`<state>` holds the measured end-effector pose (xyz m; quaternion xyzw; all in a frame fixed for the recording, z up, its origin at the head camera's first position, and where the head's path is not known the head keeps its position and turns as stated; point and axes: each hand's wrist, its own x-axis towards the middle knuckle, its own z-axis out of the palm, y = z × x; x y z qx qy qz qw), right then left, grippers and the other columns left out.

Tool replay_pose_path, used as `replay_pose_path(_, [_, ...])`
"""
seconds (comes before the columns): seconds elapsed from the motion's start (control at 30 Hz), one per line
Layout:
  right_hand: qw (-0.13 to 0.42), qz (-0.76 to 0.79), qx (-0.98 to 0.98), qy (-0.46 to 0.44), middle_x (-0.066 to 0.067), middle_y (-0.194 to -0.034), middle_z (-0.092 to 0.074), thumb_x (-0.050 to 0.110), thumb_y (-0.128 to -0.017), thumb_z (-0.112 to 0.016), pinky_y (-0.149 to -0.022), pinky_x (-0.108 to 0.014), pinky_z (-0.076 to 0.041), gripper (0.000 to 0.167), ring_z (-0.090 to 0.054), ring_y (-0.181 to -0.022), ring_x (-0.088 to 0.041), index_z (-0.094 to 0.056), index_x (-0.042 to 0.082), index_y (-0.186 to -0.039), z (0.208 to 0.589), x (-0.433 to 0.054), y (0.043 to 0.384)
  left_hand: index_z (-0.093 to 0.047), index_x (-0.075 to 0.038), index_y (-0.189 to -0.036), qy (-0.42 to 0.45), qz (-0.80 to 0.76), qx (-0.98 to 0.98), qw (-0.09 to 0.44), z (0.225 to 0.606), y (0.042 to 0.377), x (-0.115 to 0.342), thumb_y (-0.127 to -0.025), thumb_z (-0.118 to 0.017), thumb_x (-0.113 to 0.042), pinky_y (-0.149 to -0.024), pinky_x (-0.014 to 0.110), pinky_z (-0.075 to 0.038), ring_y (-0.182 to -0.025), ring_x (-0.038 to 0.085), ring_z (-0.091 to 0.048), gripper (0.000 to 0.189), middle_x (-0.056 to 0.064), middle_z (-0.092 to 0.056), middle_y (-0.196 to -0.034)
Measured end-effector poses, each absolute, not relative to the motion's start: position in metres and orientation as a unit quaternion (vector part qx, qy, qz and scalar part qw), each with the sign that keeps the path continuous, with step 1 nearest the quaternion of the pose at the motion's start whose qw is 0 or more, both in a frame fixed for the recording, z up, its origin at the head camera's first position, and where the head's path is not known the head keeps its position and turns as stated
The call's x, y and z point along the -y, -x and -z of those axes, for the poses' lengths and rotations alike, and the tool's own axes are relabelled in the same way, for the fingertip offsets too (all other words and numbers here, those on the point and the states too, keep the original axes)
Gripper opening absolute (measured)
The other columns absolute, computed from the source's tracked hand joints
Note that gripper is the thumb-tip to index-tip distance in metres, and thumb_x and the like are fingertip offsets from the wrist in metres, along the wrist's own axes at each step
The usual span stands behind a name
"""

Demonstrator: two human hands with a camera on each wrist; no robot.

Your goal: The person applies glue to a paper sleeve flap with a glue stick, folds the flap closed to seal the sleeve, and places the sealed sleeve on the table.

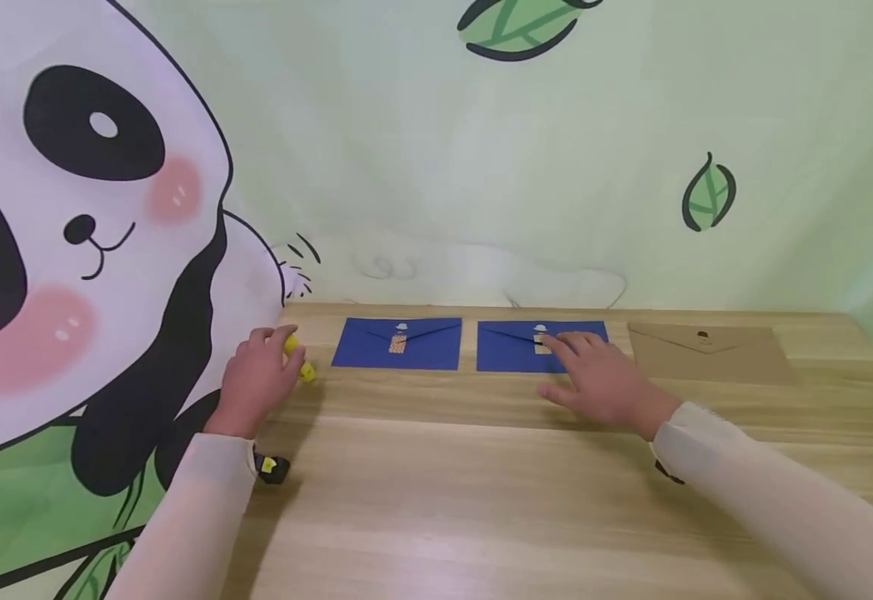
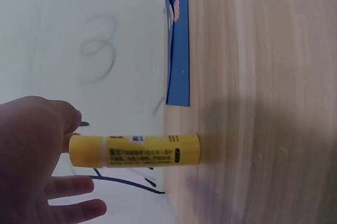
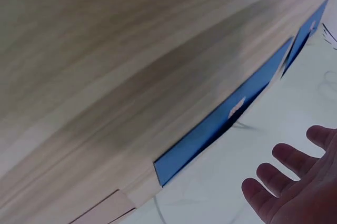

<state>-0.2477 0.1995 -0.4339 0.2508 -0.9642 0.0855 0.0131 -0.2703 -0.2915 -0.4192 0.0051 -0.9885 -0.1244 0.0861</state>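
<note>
My left hand (image 1: 256,379) pinches a yellow glue stick (image 2: 150,151) by its capped end. The stick stands upright, its lower end close to the wooden table, left of the first blue envelope (image 1: 432,346). My right hand (image 1: 597,383) hovers with fingers spread and relaxed, holding nothing. In the head view it overlaps the second blue envelope (image 1: 500,350). A brown envelope (image 1: 736,358) lies to the right of that one. Both blue envelopes have their pointed flaps folded down, with a small patterned sticker at the tip.
The pale wooden table (image 1: 406,492) runs back to a green wall covering (image 1: 421,158) printed with leaves. A large printed panda (image 1: 122,250) fills the left side. The envelopes lie in a row along the table's back edge.
</note>
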Motion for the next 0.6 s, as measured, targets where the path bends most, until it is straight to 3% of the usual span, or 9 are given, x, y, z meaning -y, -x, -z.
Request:
replay_pose_path(0.4, [0.023, -0.071, 0.961, -0.268, -0.018, -0.146, -0.050, 0.061, -0.095, -0.055, -0.108, -0.061, -0.039, 0.079, -0.042, -0.136, -0.040, -0.040, 0.010, -0.153, 0.439, -0.202, 0.241, -0.053, -0.007, -0.139, 0.007, 0.147, 0.985, 0.087, 0.421, 0.265, 0.300, -0.103, -0.055, -0.019, -0.080, 0.050, -0.053, -0.097, 0.036, -0.060, 0.038, 0.023, -0.059, -0.118])
replay_pose_path(0.6, [0.019, -0.073, 0.961, -0.265, -0.019, -0.145, -0.050, 0.059, -0.095, -0.056, -0.108, -0.062, -0.038, 0.077, -0.043, -0.135, -0.041, -0.041, 0.010, -0.152, 0.437, -0.206, 0.235, -0.056, -0.002, -0.132, 0.023, 0.146, 0.985, 0.085, 0.418, 0.262, 0.294, -0.101, -0.060, -0.020, -0.082, 0.052, -0.052, -0.100, 0.037, -0.063, 0.036, 0.022, -0.063, -0.115])
